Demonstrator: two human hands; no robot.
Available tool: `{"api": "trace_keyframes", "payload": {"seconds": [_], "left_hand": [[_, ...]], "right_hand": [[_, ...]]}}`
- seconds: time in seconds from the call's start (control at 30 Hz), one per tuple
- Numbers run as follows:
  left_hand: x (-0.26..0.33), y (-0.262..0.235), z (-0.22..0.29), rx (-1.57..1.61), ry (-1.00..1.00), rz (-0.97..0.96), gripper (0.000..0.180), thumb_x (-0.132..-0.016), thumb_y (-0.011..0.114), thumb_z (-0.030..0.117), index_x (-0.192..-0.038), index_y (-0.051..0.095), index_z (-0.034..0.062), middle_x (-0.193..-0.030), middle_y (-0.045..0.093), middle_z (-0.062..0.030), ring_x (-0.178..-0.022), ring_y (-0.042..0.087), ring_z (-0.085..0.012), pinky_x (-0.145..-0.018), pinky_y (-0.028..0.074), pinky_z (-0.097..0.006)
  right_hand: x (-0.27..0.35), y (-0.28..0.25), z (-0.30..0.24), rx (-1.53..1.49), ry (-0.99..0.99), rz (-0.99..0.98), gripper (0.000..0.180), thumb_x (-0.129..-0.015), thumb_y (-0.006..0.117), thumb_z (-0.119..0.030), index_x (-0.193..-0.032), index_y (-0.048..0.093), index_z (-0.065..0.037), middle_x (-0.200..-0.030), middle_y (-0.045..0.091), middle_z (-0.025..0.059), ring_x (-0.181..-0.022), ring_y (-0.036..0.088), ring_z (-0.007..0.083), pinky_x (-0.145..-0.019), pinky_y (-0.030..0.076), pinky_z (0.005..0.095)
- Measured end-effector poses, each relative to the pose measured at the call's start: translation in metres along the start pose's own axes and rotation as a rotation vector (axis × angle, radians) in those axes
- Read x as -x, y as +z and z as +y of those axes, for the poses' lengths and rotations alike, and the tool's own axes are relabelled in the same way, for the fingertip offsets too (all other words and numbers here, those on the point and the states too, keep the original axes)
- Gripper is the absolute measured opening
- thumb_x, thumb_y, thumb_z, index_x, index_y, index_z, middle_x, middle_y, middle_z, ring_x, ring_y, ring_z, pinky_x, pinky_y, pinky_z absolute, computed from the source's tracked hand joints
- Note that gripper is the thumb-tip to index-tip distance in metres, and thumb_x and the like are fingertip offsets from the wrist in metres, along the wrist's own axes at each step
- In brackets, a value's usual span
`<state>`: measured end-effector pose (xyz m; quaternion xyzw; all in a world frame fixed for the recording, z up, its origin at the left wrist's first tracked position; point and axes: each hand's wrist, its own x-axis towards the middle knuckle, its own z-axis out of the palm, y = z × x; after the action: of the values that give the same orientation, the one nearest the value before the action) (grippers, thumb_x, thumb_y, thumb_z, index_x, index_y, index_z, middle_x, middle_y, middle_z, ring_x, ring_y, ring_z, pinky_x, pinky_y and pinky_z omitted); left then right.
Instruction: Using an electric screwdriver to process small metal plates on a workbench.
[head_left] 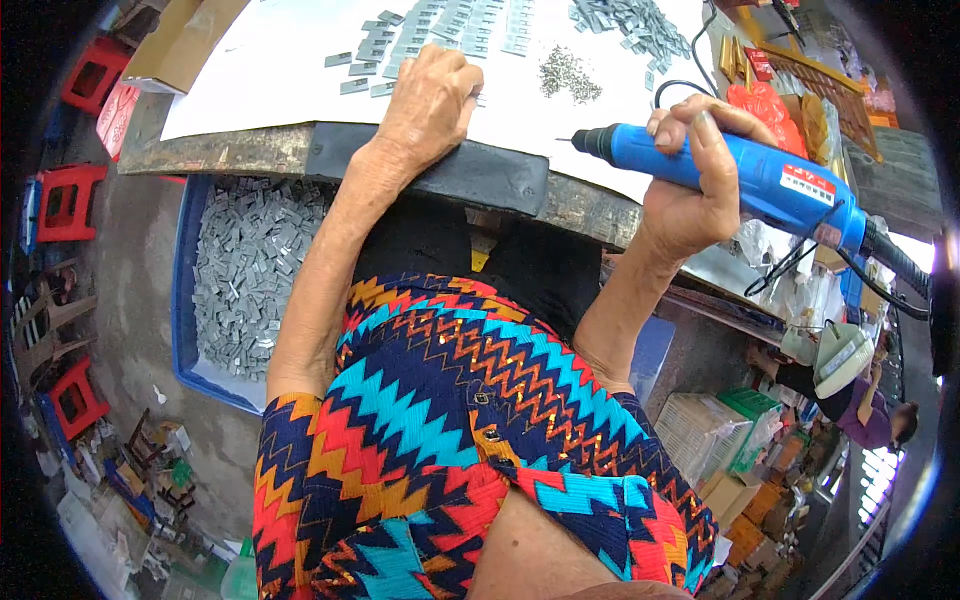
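Observation:
My right hand (pixel 690 175) grips a blue electric screwdriver (pixel 740 175), its dark tip pointing left, just above the white sheet (pixel 270 75) on the workbench. My left hand (pixel 430 100) rests knuckles-up on that sheet, fingers curled over a small grey metal plate that is mostly hidden. Rows of similar grey plates (pixel 440 30) lie beyond the left hand. A small heap of screws (pixel 568 75) sits between the two hands, a little farther back. A black cable (pixel 895 265) leaves the screwdriver's rear toward the right.
A blue bin (pixel 183 290) full of grey plates stands below the bench at left. A loose pile of plates (pixel 635 25) lies at the back right. Red stools (pixel 65 200) line the left side. Cartons and bags (pixel 720 440) crowd the lower right, where another person (pixel 875 410) is.

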<state>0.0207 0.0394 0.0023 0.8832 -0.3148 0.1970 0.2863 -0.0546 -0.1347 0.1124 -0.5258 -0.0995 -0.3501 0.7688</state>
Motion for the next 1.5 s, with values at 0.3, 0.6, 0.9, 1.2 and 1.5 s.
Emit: {"api": "trace_keyframes", "payload": {"seconds": [0.3,0.6,0.9,1.2,1.5], "left_hand": [[-0.008,0.021,0.021,0.154,-0.028,-0.023,0.01,-0.069,0.058,0.004,-0.078,0.058,0.0016,-0.077,0.057,-0.0105,-0.08,0.051,-0.0265,-0.074,0.041,-0.037],[-0.008,0.024,0.023,0.223,-0.072,0.028,0.007,-0.067,0.059,0.004,-0.073,0.058,0.0011,-0.073,0.056,-0.0098,-0.076,0.052,-0.0268,-0.073,0.041,-0.037],[-0.006,0.026,0.02,0.243,-0.087,0.055,0.006,-0.067,0.059,0.004,-0.071,0.057,0.0014,-0.072,0.054,-0.0101,-0.076,0.051,-0.0279,-0.072,0.041,-0.038],[-0.006,0.026,0.021,0.227,-0.104,0.035,0.006,-0.067,0.059,0.005,-0.071,0.057,0.0014,-0.071,0.053,-0.0099,-0.076,0.05,-0.0276,-0.071,0.041,-0.038],[-0.009,0.028,0.024,0.258,-0.093,0.048,0.006,-0.067,0.059,0.004,-0.072,0.057,0.0008,-0.071,0.052,-0.0102,-0.076,0.05,-0.0275,-0.072,0.041,-0.038]], "right_hand": [[-0.016,0.007,0.02,0.084,0.039,-0.125,0.023,-0.066,0.065,0.002,-0.086,0.053,0.001,-0.071,0.057,0.009,-0.058,0.057,0.0145,-0.059,0.048,0.0266],[-0.022,0.022,0.047,0.138,-0.001,-0.226,0.017,-0.065,0.061,0.003,-0.081,0.054,0.005,-0.065,0.057,0.0147,-0.052,0.055,0.019,-0.053,0.046,0.0316],[-0.016,0.036,0.072,-0.711,0.074,-0.251,0.024,-0.068,0.059,0.001,-0.089,0.049,0.0,-0.067,0.054,0.0089,-0.052,0.053,0.015,-0.052,0.046,0.027],[-0.016,0.03,0.063,0.248,0.065,-0.125,0.022,-0.068,0.059,0.002,-0.087,0.05,0.0,-0.067,0.054,0.0089,-0.052,0.053,0.0148,-0.052,0.046,0.0268],[-0.015,0.036,0.057,0.276,0.016,-0.179,0.021,-0.068,0.059,0.0,-0.087,0.05,0.0,-0.067,0.055,0.0085,-0.052,0.053,0.0141,-0.051,0.046,0.0261]]}}
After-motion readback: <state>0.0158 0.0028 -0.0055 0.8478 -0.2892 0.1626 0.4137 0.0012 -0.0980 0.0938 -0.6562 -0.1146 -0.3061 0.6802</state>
